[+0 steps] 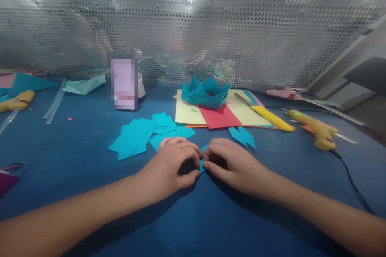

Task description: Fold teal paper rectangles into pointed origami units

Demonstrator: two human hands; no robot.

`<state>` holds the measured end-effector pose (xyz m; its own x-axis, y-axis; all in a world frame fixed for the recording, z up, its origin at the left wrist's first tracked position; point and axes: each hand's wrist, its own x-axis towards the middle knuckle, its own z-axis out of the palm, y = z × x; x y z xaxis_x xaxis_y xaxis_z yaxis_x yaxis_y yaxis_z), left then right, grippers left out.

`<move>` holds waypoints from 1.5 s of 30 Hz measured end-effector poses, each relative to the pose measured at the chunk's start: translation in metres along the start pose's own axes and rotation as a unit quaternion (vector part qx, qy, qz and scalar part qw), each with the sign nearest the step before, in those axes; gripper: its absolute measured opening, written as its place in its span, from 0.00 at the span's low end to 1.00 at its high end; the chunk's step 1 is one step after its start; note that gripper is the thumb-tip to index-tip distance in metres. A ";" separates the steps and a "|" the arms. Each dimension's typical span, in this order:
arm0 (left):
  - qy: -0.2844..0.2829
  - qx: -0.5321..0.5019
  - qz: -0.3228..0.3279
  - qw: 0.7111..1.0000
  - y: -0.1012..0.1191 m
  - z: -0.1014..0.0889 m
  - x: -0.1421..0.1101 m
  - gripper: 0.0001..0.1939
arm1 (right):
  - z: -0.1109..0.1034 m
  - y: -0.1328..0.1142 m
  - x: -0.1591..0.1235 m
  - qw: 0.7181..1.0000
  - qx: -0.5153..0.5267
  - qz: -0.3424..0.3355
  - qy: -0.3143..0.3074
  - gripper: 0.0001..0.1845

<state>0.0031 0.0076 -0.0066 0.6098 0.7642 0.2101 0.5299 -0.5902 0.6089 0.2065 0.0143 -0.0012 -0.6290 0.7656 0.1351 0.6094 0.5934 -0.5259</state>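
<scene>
The left hand and right hand pinch a small bright-blue paper piece in their fingers, well in from the bench's far edge. Nearer that edge, a pointed-rim blue folded-paper bowl, its inside mostly hidden, sits on stacked coloured sheets. Loose bright-blue paper cutouts lie just beyond the left hand.

perforated metal panel upright along far edge of blue tabletop, spans nearly full width. silvery gray, rows of round holes, a few small bolt heads. bright glints upper middle, blurry colored patches lower down, reflection or see-through, can't tell. pale gray frame slants down toward tabletop's far right corner. dark gray shape past right edge, too blurred to identify. tabletop scuffed, speckled, light dim.
</scene>
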 end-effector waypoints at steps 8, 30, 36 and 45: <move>0.020 -0.005 0.004 1.000 0.002 0.001 0.001 0.06 | 0.003 -0.002 0.001 1.000 -0.019 0.005 0.007 0.05; 0.003 0.010 -0.014 1.000 0.001 0.000 -0.001 0.04 | 0.003 0.001 0.002 1.000 -0.007 0.010 0.014 0.04; 0.015 0.022 -0.004 1.000 0.004 0.001 -0.002 0.04 | 0.004 0.000 0.002 1.000 -0.011 0.008 0.015 0.05; 0.005 0.029 -0.007 1.000 0.005 0.000 0.000 0.03 | 0.004 -0.001 0.001 1.000 -0.005 0.013 0.015 0.05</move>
<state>0.0058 0.0047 -0.0040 0.5969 0.7744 0.2099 0.5711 -0.5938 0.5667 0.2031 0.0139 -0.0044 -0.5985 0.7874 0.1473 0.6294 0.5760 -0.5217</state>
